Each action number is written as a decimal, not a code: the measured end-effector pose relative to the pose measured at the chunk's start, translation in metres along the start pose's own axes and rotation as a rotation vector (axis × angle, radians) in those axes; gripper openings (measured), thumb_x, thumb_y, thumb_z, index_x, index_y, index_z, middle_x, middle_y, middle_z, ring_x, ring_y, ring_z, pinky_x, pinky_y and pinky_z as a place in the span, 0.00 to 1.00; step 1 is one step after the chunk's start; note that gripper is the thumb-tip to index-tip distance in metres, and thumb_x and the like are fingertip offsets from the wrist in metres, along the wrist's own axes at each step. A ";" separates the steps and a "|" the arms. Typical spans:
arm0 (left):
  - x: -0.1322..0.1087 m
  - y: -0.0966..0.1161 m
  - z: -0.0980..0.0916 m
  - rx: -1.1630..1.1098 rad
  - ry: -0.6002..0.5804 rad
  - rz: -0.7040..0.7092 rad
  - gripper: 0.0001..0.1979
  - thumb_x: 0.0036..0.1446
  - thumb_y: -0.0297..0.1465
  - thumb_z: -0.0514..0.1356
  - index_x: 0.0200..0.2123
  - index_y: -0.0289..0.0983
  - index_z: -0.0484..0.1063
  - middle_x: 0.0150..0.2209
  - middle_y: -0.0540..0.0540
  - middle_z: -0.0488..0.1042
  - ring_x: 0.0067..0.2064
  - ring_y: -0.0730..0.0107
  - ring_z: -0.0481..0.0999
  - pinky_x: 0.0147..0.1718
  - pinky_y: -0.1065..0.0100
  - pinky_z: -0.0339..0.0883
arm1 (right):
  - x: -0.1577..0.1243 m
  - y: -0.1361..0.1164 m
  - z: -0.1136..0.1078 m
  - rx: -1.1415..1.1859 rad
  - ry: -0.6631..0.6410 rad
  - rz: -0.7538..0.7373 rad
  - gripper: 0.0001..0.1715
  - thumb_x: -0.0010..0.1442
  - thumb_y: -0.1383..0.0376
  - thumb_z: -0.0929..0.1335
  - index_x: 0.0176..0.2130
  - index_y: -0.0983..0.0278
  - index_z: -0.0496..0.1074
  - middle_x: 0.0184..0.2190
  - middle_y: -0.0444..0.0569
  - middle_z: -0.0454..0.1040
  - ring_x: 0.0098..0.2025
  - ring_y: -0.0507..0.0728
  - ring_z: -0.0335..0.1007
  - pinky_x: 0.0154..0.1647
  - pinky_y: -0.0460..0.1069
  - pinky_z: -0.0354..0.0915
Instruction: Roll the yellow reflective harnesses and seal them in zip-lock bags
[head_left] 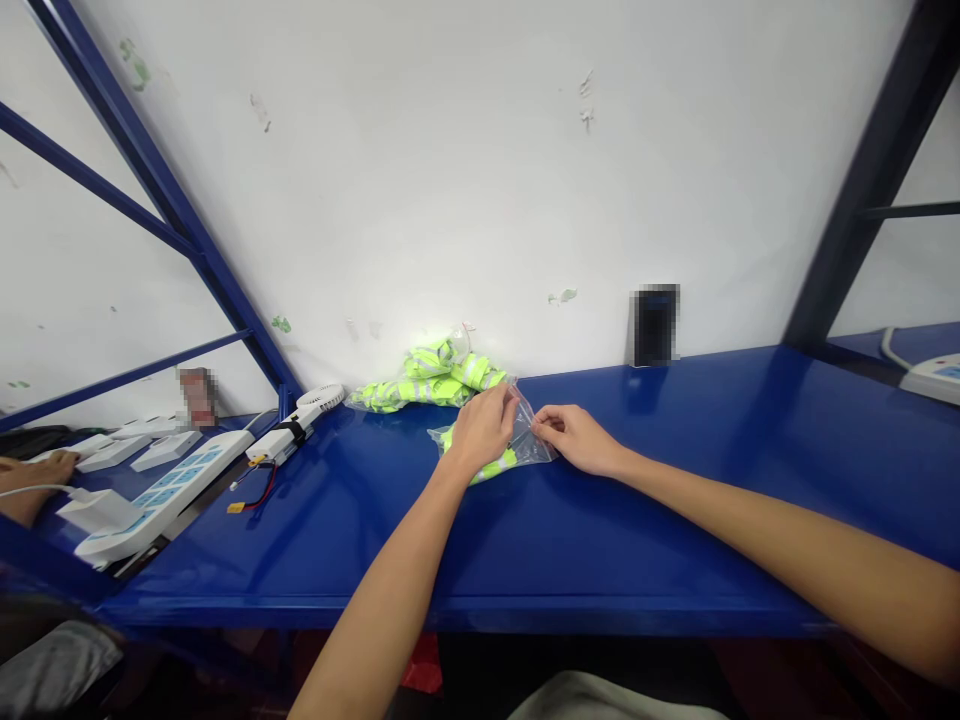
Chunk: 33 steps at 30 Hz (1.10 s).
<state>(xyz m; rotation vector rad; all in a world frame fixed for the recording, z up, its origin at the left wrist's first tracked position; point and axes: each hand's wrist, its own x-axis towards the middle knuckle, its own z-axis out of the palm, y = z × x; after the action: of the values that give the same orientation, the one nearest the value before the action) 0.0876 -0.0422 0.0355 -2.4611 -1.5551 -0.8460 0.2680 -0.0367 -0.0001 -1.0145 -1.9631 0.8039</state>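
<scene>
A clear plastic bag [531, 452] with a folded neon-yellow garment with silvery reflective bands [495, 467] inside lies on the blue table. My left hand [482, 432] is over the bag's upper part, its fingers closed on the plastic near the top edge and partly hidden. At the bag's right edge, my right hand [576, 436] pinches the plastic between thumb and fingertips. Just behind my left hand is a pile of similar bagged neon-yellow garments [431, 378], close to the wall.
On the left are a white handheld fan [321, 398], a white device with coloured wires [276, 443] and a long power strip [169, 495]. Another person's hand [37, 483] rests at the far left. A dark blurred-out object [654, 325] stands by the wall; blue frame posts [187, 225] flank the table.
</scene>
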 end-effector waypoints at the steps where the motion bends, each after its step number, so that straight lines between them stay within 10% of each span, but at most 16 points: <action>1: 0.000 0.000 0.000 0.004 0.000 0.000 0.10 0.67 0.36 0.47 0.37 0.40 0.65 0.36 0.45 0.75 0.40 0.62 0.76 0.39 0.65 0.65 | 0.000 -0.001 0.001 -0.010 0.003 -0.005 0.14 0.60 0.56 0.64 0.31 0.63 0.71 0.24 0.45 0.73 0.25 0.54 0.67 0.28 0.48 0.61; 27: 0.000 -0.004 -0.002 0.040 0.081 -0.081 0.10 0.67 0.35 0.46 0.39 0.40 0.64 0.37 0.45 0.76 0.40 0.60 0.76 0.38 0.64 0.64 | 0.004 -0.004 0.002 -0.207 -0.045 -0.070 0.10 0.63 0.62 0.60 0.30 0.61 0.63 0.23 0.42 0.66 0.24 0.52 0.58 0.27 0.47 0.55; 33: 0.000 -0.008 -0.003 0.011 0.111 -0.095 0.09 0.67 0.34 0.46 0.39 0.40 0.64 0.38 0.45 0.76 0.41 0.61 0.75 0.39 0.63 0.64 | -0.001 -0.001 -0.001 0.084 -0.138 0.005 0.11 0.63 0.58 0.62 0.37 0.62 0.67 0.27 0.44 0.71 0.28 0.53 0.68 0.31 0.48 0.63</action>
<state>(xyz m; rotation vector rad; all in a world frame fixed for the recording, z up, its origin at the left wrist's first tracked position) 0.0795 -0.0399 0.0369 -2.3054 -1.6430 -0.9683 0.2685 -0.0377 0.0011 -0.9360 -2.0244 0.9739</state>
